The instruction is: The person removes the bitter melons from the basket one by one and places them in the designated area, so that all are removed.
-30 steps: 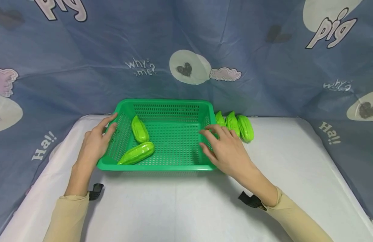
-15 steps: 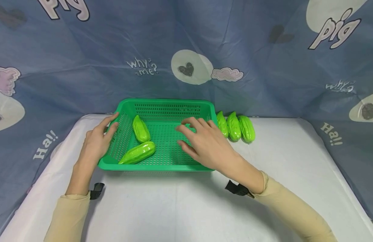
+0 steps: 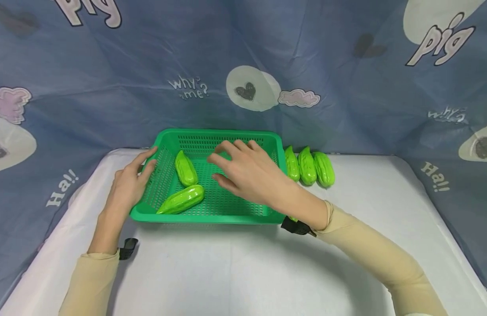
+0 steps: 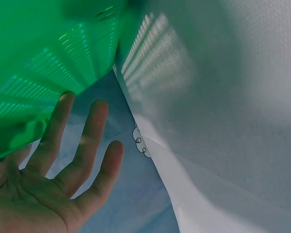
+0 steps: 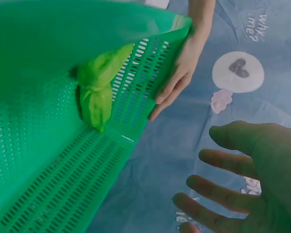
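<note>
A green perforated basket (image 3: pixel 211 219) stands at the back of the table. Two bright green, ridged vegetables that look like bitter melons lie in its left half: one bitter melon (image 3: pixel 185 169) points away, the other bitter melon (image 3: pixel 182 199) slants along the front wall. My left hand (image 3: pixel 126 182) rests at the basket's left rim; in the left wrist view its relaxed, spread fingers (image 4: pixel 82 145) reach alongside the outer wall. My right hand (image 3: pixel 253 173) hovers over the basket's middle, fingers loosely bent and holding nothing. In the right wrist view its fingers (image 5: pixel 223 158) are spread.
Three more bitter melons (image 3: pixel 308 166) lie side by side on the white table cover (image 3: pixel 211 267), just right of the basket. A blue printed cloth (image 3: pixel 338 123) rises behind the table. Black straps (image 3: pixel 296 226) sit at both wrists.
My right hand has moved left from the basket's right rim to over its middle, uncovering the three bitter melons outside. The left hand has stayed at the left rim.
</note>
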A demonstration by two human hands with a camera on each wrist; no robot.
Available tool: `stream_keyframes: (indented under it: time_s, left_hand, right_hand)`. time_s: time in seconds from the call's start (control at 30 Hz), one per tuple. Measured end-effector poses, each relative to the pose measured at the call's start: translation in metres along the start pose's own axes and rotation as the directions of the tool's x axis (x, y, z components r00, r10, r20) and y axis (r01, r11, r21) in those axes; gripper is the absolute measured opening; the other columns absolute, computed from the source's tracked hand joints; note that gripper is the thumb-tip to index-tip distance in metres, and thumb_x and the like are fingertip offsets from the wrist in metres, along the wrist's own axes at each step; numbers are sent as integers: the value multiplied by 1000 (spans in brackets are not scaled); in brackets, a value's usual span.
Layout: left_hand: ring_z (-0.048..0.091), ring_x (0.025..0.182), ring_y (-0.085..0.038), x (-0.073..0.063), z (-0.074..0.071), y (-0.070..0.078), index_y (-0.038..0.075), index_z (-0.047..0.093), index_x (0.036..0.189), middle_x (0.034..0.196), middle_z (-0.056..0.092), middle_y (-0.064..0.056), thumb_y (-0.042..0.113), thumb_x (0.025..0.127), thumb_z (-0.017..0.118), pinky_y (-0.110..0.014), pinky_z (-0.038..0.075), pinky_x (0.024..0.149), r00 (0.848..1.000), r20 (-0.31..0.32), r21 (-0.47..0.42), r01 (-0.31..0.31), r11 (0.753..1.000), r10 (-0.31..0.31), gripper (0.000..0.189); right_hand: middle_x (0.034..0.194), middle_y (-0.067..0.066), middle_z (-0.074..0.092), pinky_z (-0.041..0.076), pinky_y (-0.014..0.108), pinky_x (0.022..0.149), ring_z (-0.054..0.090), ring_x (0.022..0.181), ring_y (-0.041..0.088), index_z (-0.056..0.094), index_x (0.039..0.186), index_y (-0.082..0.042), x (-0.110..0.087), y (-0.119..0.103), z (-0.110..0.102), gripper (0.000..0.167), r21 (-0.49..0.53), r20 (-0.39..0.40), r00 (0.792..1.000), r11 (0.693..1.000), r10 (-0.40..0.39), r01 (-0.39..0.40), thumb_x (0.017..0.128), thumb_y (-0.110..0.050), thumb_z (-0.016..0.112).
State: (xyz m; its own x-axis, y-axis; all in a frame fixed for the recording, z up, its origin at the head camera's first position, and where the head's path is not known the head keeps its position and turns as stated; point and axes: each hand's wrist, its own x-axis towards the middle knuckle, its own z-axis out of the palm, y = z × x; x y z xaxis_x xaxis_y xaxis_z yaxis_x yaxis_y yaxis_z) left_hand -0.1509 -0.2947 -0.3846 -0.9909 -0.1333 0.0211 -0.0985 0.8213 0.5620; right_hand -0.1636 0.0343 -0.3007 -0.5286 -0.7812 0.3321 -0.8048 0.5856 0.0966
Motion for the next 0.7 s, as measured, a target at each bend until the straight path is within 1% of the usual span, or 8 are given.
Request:
stream_keyframes:
  time_s: [0.17, 0.3, 0.4, 0.6, 0.7]
  left_hand:
    - [51, 140, -63, 1, -1, 0, 36, 31, 171, 163, 46, -35, 59, 115, 33, -65, 50, 82, 1000, -10, -1, -8, 1000, 8, 61]
    - [49, 142, -62, 0, -1, 0, 37, 31, 171, 165, 45, -34, 59, 115, 33, -69, 50, 87, 1000, -10, -2, -7, 1000, 7, 61]
    - [49, 143, -62, 0, 0, -1, 37, 31, 171, 165, 44, -33, 59, 115, 33, -72, 50, 89, 1000, -10, -1, -5, 1000, 5, 60]
    - [48, 144, -62, 1, 2, -1, 38, 30, 171, 164, 45, -35, 61, 115, 32, -79, 46, 101, 1000, 2, -9, 8, 1000, -8, 61]
    - [48, 143, -62, 1, 1, -1, 39, 30, 171, 163, 46, -36, 62, 114, 32, -79, 46, 101, 1000, 7, -9, 11, 1000, -11, 61]
  right_hand:
    - [140, 1, 67, 50, 40, 84, 68, 112, 25, 66, 141, -25, 14, 0, 0, 34, -15, 32, 998, 999, -52, 52, 112, -42, 60]
    - [140, 0, 68, 53, 40, 88, 68, 115, 24, 67, 139, -26, 27, 0, 5, 32, -18, 37, 993, 993, -112, 113, 111, -41, 62]
    - [138, -1, 68, 53, 40, 90, 68, 114, 24, 67, 139, -26, 37, -1, 11, 31, -25, 41, 987, 988, -154, 155, 112, -39, 61]
    - [139, -3, 67, 50, 40, 94, 66, 116, 22, 66, 139, -26, 52, 0, 23, 31, -11, 69, 972, 974, -225, 227, 113, -40, 58]
    - [139, -4, 68, 49, 40, 96, 64, 117, 21, 66, 137, -27, 58, -1, 29, 30, -11, 68, 958, 960, -279, 280, 113, -41, 57]
